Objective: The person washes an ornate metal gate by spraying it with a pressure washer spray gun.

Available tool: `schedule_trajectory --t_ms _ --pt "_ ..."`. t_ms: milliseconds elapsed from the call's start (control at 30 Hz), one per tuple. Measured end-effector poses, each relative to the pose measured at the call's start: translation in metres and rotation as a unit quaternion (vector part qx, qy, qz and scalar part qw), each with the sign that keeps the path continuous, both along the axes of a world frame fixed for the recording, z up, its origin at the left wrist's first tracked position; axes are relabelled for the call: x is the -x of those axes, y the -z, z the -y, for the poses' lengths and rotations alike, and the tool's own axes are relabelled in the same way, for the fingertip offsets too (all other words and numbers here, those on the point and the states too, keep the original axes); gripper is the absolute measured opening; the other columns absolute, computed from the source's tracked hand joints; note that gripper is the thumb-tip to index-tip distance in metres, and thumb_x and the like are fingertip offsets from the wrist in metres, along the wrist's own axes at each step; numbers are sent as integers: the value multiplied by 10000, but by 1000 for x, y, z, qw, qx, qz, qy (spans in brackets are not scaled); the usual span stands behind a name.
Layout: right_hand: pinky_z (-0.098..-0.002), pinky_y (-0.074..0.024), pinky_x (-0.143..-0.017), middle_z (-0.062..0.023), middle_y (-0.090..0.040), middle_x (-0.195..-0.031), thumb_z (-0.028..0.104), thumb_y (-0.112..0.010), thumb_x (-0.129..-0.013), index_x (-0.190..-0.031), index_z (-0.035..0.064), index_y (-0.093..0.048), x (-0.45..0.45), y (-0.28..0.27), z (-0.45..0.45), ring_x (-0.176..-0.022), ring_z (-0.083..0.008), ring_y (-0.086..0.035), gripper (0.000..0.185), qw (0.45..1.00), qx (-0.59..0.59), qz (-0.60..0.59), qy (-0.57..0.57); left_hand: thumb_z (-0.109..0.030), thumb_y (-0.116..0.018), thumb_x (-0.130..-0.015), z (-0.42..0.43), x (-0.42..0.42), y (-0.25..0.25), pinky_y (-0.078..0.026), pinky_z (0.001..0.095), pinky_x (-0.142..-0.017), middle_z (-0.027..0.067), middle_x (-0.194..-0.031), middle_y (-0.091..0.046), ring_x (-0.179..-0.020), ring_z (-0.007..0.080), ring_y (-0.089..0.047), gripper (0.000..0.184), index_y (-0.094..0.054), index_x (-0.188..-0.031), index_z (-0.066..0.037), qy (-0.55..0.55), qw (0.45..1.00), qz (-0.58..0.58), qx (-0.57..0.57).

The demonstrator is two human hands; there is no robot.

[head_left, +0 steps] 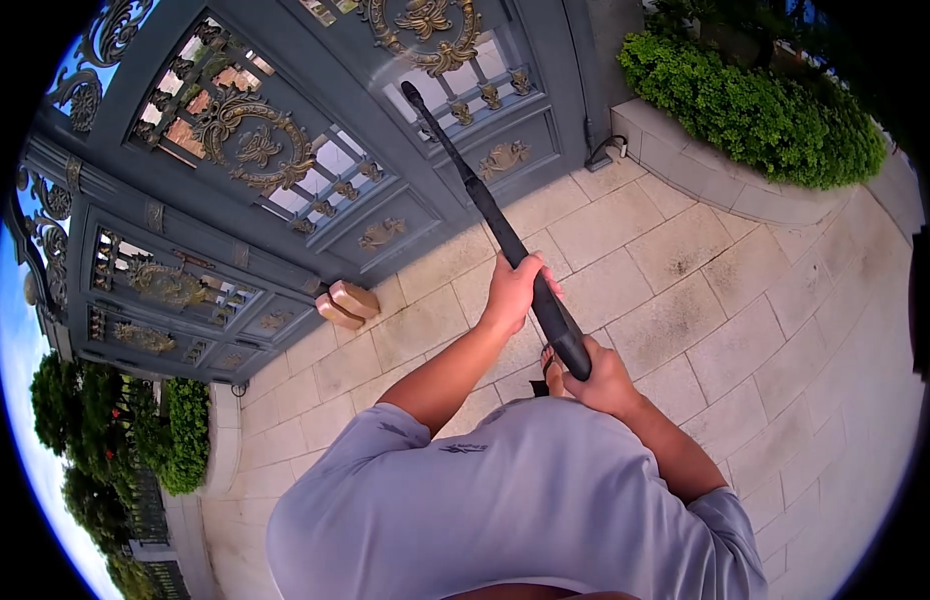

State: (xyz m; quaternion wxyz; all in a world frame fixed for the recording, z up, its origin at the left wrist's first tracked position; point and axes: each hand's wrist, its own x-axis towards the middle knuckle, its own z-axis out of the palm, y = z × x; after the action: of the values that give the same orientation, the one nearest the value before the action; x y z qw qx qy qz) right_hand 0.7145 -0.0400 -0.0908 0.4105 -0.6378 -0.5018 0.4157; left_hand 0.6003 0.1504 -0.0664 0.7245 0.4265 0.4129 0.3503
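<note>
Head cam: grey gate [350,100] across far L, pale paving [725,330] below & extending to R, blk wand [505,235] held above it, long axis near R to far L, tip twd gate, L hand [515,292] closed rnd shaft fwd, nearer tip, R hand [603,378] gripping nr butt end.
</note>
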Motion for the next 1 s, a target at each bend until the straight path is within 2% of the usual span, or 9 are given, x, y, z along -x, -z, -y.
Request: schedule_trajectory --t_ms 133,200,267,333,433,533,667,867,1000 --pt "-397 -557 -705 -214 -702 -808 88 -729 -751 -1054 -44 -628 -14 -14 -8 -724 -323 -709 345 999 18 -37 7 -183 -609 -992 -10 -17 3 -638 501 -655 140 -872 -625 -706 279 -685 252 -459 -1089 -6 15 999 -11 26" --pt "-379 -563 -718 -191 -716 -819 83 -730 -748 -1039 -63 -633 -17 -29 -12 -736 -285 -716 340 995 66 -68 20 -185 -612 -990 -22 -23 32 -639 508 -672 148 -871 -629 -717 294 -690 251 -479 -1088 4 25 994 -28 100" --pt "-360 -568 -728 -180 -723 -826 82 -741 -745 -1038 -87 -629 -20 -31 -13 -743 -253 -716 356 996 77 -40 24 -185 -616 -988 -32 -28 54 -639 509 -679 153 -871 -631 -723 303 -693 257 -484 -1093 8 31 986 -42 156" --pt "-355 -567 -727 -182 -724 -828 80 -740 -751 -1046 -78 -633 -26 -28 -13 -742 -247 -717 351 996 79 -16 31 -194 -620 -984 -28 -32 44 -638 510 -684 153 -871 -635 -733 307 -697 253 -502 -1077 9 28 991 -23 130" --pt "-356 -565 -730 -177 -728 -831 86 -732 -773 -1056 -67 -641 -32 -24 -12 -741 -246 -718 334 999 31 5 17 -202 -619 -979 -18 -32 17 -636 509 -684 141 -867 -638 -729 300 -696 234 -514 -1052 -7 24 998 -1 65" --pt "-360 -565 -729 -183 -726 -823 96 -725 -800 -1057 -53 -651 -38 -23 -18 -735 -264 -719 306 999 33 -32 -2 -205 -614 -979 -23 -35 25 -635 511 -686 136 -870 -639 -725 299 -694 235 -509 -1055 -8 6 999 1 49" --pt "-382 -559 -712 -201 -711 -798 119 -747 -811 -1038 -52 -653 -37 -14 -19 -723 -284 -719 299 997 61 -32 24 -217 -600 -978 -38 -40 72 -631 541 -731 157 -866 -640 -751 326 -694 259 -525 -1036 24 22 982 -53 180" --pt "-431 -551 -719 -269 -691 -805 131 -751 -813 -1017 -72 -633 -42 -1 -25 -738 -381 -711 311 999 40 16 5 -209 -590 -991 -31 -35 44 -632 530 -739 145 -860 -644 -773 309 -696 234 -536 -1022 16 19 993 -31 113" --pt "-443 -549 -736 -257 -705 -833 118 -744 -799 -1016 -48 -644 -40 0 -33 -777 -396 -715 291 997 80 -13 14 -215 -589 -993 -42 -37 59 -633 533 -750 150 -871 -643 -791 315 -699 235 -538 -1031 12 7 983 -77 169"
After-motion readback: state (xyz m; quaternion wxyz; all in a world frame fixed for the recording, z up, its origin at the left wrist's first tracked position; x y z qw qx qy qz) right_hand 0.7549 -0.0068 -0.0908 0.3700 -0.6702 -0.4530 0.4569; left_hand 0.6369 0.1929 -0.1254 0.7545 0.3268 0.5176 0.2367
